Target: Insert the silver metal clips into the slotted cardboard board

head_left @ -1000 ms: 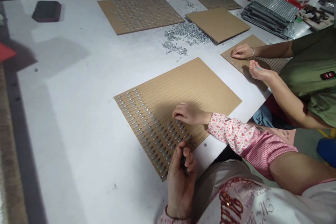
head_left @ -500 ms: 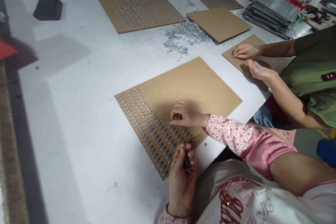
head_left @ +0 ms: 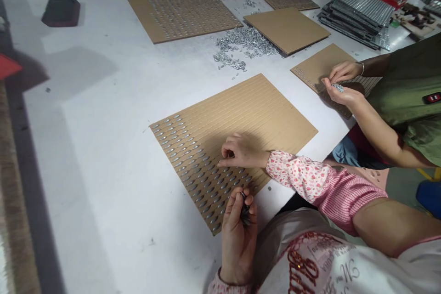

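A brown grooved board (head_left: 268,110) lies at an angle on the white table (head_left: 113,147). Rows of small silver oval pieces (head_left: 193,165) cover its left and lower part. My left hand (head_left: 240,229) is curled around a small bunch of dark silver pieces (head_left: 245,209) at the board's lower corner. Above the board's middle is my right hand (head_left: 237,150), with thumb and forefinger brought near each other at the end of the rows; whatever is between the fingertips is too small to make out.
Loose silver pieces (head_left: 246,43) are heaped beyond the board, beside a plain board (head_left: 287,30). A co-worker's hands (head_left: 344,82) are at a board on the right. Dark strips (head_left: 358,14) are stacked behind. A dark block (head_left: 61,12) sits far left.
My right hand has shifted slightly left over the board. The co-worker's upper hand at the right has moved from the board to the cupped palm.
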Demonstrator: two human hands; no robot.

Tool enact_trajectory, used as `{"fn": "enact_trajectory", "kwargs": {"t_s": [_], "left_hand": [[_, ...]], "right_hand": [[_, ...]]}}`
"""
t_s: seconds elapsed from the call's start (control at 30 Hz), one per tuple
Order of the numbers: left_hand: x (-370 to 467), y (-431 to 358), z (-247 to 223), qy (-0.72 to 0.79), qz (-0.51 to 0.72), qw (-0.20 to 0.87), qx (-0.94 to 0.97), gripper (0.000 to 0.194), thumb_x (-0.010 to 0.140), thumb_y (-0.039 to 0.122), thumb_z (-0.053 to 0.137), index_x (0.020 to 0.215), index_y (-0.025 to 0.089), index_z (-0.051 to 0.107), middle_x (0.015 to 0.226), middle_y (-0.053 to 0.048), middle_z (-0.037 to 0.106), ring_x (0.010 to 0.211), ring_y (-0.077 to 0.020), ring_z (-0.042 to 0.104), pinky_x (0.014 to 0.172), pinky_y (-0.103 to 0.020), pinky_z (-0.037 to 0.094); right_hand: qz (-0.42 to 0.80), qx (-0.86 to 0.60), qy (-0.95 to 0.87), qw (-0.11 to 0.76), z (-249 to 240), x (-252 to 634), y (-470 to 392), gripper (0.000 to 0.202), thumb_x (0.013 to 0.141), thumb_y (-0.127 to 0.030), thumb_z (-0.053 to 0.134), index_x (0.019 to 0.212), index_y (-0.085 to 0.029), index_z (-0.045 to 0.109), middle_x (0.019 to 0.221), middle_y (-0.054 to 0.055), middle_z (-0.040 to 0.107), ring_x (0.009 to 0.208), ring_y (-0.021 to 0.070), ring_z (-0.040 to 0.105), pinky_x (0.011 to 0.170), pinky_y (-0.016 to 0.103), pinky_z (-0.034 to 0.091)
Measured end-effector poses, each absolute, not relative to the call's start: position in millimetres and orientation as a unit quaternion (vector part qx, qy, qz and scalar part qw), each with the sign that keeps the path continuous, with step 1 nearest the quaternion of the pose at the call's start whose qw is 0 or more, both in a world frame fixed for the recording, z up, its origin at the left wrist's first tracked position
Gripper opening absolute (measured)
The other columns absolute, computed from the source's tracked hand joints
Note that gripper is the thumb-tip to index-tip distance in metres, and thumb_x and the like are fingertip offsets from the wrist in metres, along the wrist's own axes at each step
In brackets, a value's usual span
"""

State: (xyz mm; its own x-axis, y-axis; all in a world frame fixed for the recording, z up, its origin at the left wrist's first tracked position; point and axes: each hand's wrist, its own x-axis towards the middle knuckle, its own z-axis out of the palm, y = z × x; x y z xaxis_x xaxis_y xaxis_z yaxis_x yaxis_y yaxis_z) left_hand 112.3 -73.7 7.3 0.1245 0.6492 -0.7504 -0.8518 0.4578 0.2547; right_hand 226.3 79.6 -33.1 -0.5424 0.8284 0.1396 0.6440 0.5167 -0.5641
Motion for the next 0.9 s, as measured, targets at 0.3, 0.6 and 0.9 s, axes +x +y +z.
{"fn": "enact_trajectory", "kwargs": {"t_s": [0.3, 0.6, 0.9], "left_hand": [[112, -75, 5, 0.425, 0.513, 0.736, -0.12, 0.025, 0.068, 0.013, 0.077, 0.092, 0.013, 0.069, 0.088, -0.004, 0.061, 0.065, -0.0058, 0.053, 0.052, -0.013, 0.045], [112, -75, 4, 0.428, 0.518, 0.729, -0.128, 0.025, 0.063, 0.017, 0.082, 0.083, 0.011, 0.069, 0.082, -0.003, 0.061, 0.06, -0.0039, 0.05, 0.046, -0.011, 0.041], [112, -71, 6, 0.424, 0.526, 0.73, -0.108, 0.022, 0.066, 0.019, 0.081, 0.083, 0.014, 0.068, 0.082, -0.001, 0.058, 0.058, -0.0023, 0.048, 0.046, -0.009, 0.04]], "right_hand": [[0.22, -0.45, -0.844, 0.189, -29, 224, 78, 0.033, 0.076, -0.047, 0.068, 0.073, -0.016, 0.06, 0.076, 0.002, 0.057, 0.078, 0.0146, 0.045, 0.077, 0.028, 0.03], [0.248, -0.445, -0.839, 0.194, -30, 225, 88, 0.026, 0.08, -0.039, 0.067, 0.074, -0.015, 0.058, 0.074, 0.0, 0.058, 0.073, 0.0122, 0.047, 0.076, 0.026, 0.03], [0.247, -0.44, -0.842, 0.189, -24, 222, 88, 0.032, 0.082, -0.044, 0.063, 0.07, -0.014, 0.058, 0.073, 0.001, 0.058, 0.074, 0.0124, 0.046, 0.076, 0.027, 0.032]]}}
